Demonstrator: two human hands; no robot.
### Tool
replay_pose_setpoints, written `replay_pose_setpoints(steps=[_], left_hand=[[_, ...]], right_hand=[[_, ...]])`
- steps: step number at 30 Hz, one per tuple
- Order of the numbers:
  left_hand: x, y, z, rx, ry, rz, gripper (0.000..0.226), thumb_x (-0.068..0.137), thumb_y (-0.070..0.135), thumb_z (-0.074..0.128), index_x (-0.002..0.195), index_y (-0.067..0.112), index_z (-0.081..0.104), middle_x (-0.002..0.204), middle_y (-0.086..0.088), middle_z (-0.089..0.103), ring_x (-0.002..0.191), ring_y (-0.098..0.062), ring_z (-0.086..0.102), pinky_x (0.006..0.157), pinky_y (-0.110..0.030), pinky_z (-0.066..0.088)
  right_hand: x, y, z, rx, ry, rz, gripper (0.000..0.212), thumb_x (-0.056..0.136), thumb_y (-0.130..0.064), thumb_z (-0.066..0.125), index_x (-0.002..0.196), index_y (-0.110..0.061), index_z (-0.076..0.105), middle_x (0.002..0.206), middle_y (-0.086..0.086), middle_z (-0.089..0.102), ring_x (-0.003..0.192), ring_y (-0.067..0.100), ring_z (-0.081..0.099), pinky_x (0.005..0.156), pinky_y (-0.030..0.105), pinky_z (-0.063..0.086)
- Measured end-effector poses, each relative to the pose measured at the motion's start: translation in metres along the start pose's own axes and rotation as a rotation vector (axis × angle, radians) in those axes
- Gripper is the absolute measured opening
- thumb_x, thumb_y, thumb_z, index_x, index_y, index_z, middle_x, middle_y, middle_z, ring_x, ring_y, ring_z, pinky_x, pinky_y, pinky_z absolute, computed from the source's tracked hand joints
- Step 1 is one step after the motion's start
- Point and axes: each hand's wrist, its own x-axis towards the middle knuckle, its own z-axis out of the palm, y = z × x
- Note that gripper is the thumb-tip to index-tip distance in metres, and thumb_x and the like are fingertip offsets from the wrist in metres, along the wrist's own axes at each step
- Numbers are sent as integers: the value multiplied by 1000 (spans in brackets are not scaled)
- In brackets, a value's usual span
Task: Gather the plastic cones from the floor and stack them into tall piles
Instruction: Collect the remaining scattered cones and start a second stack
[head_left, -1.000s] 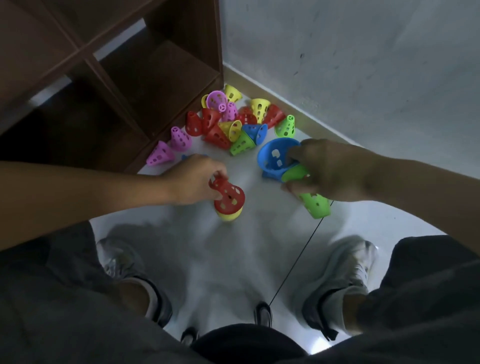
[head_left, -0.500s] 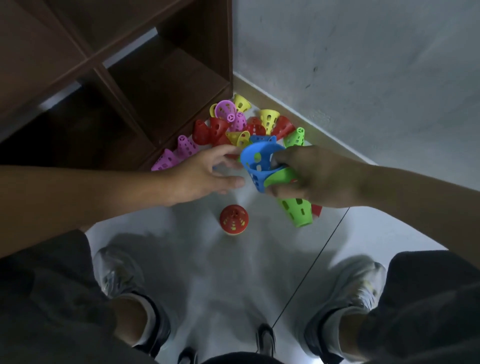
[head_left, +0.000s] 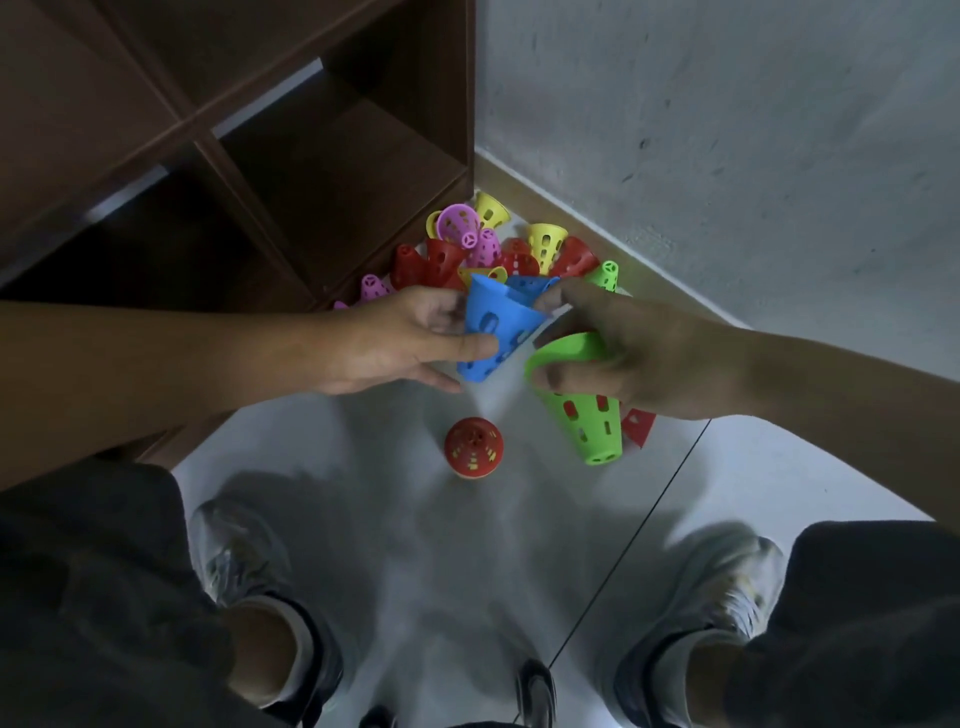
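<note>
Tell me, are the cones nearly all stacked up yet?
Not nearly. Done: one short red stack stands on the floor. In hand: the left hand holds a blue cone, and the right hand grips a green cone while also touching the blue one. Left: a jumbled pile of loose cones by the shelf waits to be gathered.

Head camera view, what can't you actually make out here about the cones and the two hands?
- Green cone: the right hand covers its upper part; a red piece behind is mostly hidden, so the nested count is unclear.
- Blue cone: the left hand grips it; whether the right fingers pinch its rim is unclear.
- Pile of loose cones: they overlap, and both hands hide the near ones.
- Red stack: seen from above, height hidden.
</note>
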Motion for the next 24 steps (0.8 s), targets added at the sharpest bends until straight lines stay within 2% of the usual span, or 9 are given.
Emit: replay_pose_setpoints(steps=[2, 4, 7, 10, 14, 18, 20, 22, 24], left_hand=[[2, -7, -5, 130, 53, -29, 52, 80, 30, 74, 128, 15, 60, 117, -5, 74, 103, -14, 71, 84, -33, 58], [3, -16, -8, 374, 93, -25, 42, 80, 27, 82, 114, 10, 64, 105, -10, 74, 85, -12, 71, 74, -33, 56], [2, -29, -10, 806, 123, -58, 36, 78, 44, 84, 93, 18, 66, 84, -2, 69, 75, -19, 65, 68, -38, 48], [0, -31, -1, 1012, 108, -69, 42, 80, 59, 75, 84, 20, 62, 68, 3, 54, 60, -14, 50, 57, -33, 35], [3, -34, 7, 1148, 115, -36, 47, 80, 65, 70, 80, 20, 57, 66, 3, 48, 57, -13, 46, 54, -32, 34], [9, -38, 7, 1205, 129, 0, 45, 78, 70, 68, 79, 27, 55, 70, 5, 52, 63, -11, 51, 58, -34, 43], [11, -39, 8, 1223, 112, 12, 43, 79, 68, 69, 79, 27, 54, 71, 7, 52, 64, -8, 49, 60, -35, 45], [13, -37, 9, 1216, 96, 14, 43, 81, 65, 70, 93, 25, 61, 73, 11, 54, 66, -8, 52, 61, -32, 45], [15, -35, 10, 1187, 100, 23, 49, 81, 65, 70, 105, 22, 62, 76, 13, 57, 71, -11, 55, 64, -29, 42]], right_hand=[[0, 5, -1, 2, 4, 58, 53, 91, -39, 68, 133, -40, 35, 111, 3, 70, 79, 15, 70, 64, 25, 60], [1, 9, -3, -36, 15, 115, 60, 91, -41, 68, 139, -40, 33, 111, 4, 71, 84, 16, 71, 65, 26, 61], [3, 12, -4, -109, 7, 163, 58, 90, -46, 68, 139, -38, 38, 119, 3, 65, 96, 21, 69, 69, 26, 60], [3, 11, -2, -120, -10, 175, 57, 90, -48, 66, 139, -36, 41, 122, -2, 63, 98, 18, 67, 71, 23, 57], [0, 10, 0, -112, -9, 186, 51, 89, -50, 66, 134, -39, 43, 119, -6, 63, 90, 4, 63, 63, 17, 55], [-1, 16, 0, -117, -8, 207, 50, 89, -52, 65, 133, -39, 45, 118, -5, 63, 88, 2, 62, 57, 12, 52], [-1, 17, -1, -17, 16, 236, 41, 92, -49, 64, 128, -34, 52, 113, -1, 63, 83, 7, 65, 50, 12, 50], [0, 21, -5, 108, -6, 229, 34, 98, -44, 58, 123, -21, 60, 105, 6, 70, 77, 16, 70, 55, 19, 54], [-1, 24, -8, 161, -25, 205, 35, 102, -42, 53, 117, -12, 64, 96, 5, 73, 80, 20, 71, 64, 27, 58]])
